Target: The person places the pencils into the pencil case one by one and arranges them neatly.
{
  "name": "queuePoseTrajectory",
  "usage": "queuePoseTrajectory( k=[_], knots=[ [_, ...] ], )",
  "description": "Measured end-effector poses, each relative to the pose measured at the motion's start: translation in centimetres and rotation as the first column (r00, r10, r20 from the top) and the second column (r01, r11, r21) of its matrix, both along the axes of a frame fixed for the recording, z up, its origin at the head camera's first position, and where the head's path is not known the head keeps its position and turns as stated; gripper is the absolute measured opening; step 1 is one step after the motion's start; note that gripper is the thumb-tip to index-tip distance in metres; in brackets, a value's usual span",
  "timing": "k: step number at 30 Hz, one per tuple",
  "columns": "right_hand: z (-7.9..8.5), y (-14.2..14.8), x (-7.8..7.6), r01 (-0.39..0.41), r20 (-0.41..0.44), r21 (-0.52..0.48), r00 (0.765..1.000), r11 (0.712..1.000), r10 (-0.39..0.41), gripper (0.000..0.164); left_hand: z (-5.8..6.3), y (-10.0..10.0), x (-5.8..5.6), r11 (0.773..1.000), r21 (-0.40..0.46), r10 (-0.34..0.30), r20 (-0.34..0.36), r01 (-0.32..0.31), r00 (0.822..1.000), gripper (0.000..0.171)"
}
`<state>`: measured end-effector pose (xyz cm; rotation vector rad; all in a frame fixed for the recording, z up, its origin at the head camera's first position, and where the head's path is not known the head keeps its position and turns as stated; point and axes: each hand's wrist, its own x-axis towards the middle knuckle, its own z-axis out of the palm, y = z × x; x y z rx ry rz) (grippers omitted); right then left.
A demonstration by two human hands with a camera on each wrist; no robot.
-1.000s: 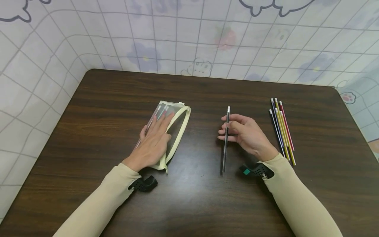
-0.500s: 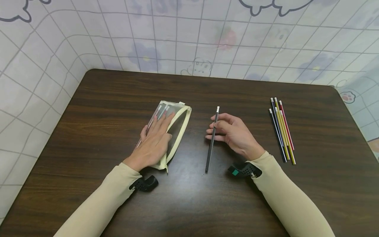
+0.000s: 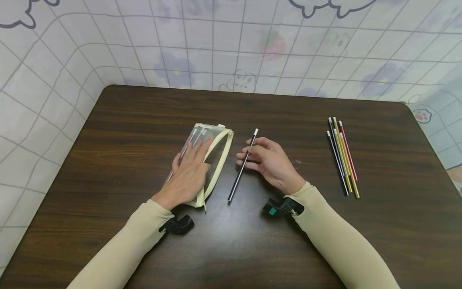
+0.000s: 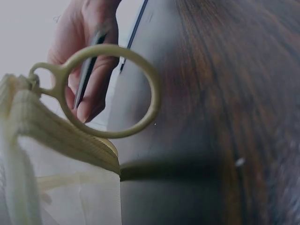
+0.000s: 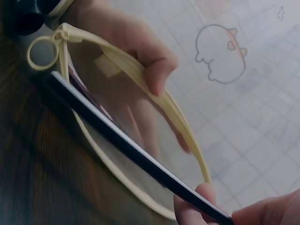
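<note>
Logged from my station: left hand point(image 3: 187, 176), fingers straight, laid on one gaping zip pouch point(image 3: 221, 162). Right hand point(image 3: 272, 162), pinching one black pencil point(image 3: 238, 176) beside it. Farther right, loose pencils point(image 3: 343, 160). Behind, gridded wall point(image 3: 202, 44).

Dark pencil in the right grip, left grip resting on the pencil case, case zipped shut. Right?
Not the zip: the pencil case gapes open, as the right wrist view shows. The dark pencil is in the right grip; the left grip rests on the case.
</note>
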<state>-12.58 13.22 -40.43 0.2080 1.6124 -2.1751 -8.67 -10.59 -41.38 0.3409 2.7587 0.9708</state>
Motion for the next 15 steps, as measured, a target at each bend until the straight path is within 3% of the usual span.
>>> queuePoseTrajectory(
  k=[15],
  knots=[
    [-0.5,-2.5,0.0,0.035,0.035,-0.040,0.999,0.999,-0.034,0.009,0.2,0.4,0.3,1.000,-0.006,0.000,0.013,0.000,1.000,0.066]
  ],
)
